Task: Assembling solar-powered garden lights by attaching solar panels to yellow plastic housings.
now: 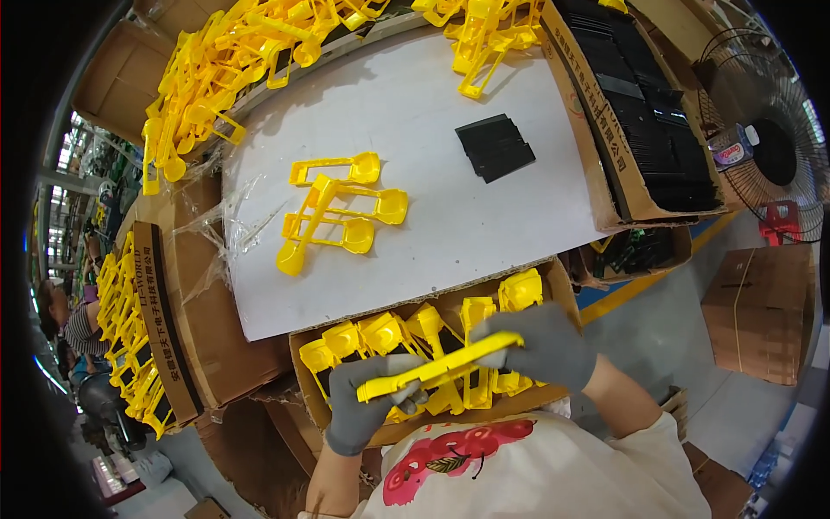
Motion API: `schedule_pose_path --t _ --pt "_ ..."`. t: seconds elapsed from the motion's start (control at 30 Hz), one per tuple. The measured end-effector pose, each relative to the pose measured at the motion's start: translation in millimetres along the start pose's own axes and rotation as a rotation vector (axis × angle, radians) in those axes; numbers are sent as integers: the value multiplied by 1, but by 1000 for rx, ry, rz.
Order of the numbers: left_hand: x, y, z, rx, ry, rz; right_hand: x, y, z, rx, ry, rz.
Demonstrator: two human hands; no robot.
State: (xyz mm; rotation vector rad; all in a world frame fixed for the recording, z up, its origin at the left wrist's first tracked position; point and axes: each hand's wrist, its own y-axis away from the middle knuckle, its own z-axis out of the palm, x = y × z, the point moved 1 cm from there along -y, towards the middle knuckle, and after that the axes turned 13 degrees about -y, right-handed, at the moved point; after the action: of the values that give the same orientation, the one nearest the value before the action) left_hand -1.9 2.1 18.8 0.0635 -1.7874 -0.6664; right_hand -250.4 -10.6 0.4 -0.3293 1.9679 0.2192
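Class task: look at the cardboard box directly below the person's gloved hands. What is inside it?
The cardboard box holds upright yellow plastic parts. The left hand, right hand and held yellow piece cover its middle; its bottom is hidden.

White worktable top ahead of person. Four yellow plastic scoop-shaped parts at table's middle-left; stack of flat black sheets to their right. Open cardboard box of black parts along table's right edge. Heap of yellow plastic parts behind, far left. Cardboard box of stacked yellow parts at near edge, under both hands. Round wire-guard fan far right.
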Motion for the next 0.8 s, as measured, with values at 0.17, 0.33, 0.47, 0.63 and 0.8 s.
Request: schedule_pose_path --t 0.17,0.33,0.47,0.63,0.8 --pt "-1 19 8 35 -39 -25 17 32 32 33 -87 25" --pt "9 15 -21 -130 -70 -212 15 38 40 -143 -3 94" --pt "9 -18 -84 -350 -560 -186 -8 8 14 -173 -276 386" --pt "26 -52 -61 -274 -1388 155 4 -6 -11 -20 -123 258" --pt "35 -89 -118 268 -1516 244 38 -34 -49 296 45 207"
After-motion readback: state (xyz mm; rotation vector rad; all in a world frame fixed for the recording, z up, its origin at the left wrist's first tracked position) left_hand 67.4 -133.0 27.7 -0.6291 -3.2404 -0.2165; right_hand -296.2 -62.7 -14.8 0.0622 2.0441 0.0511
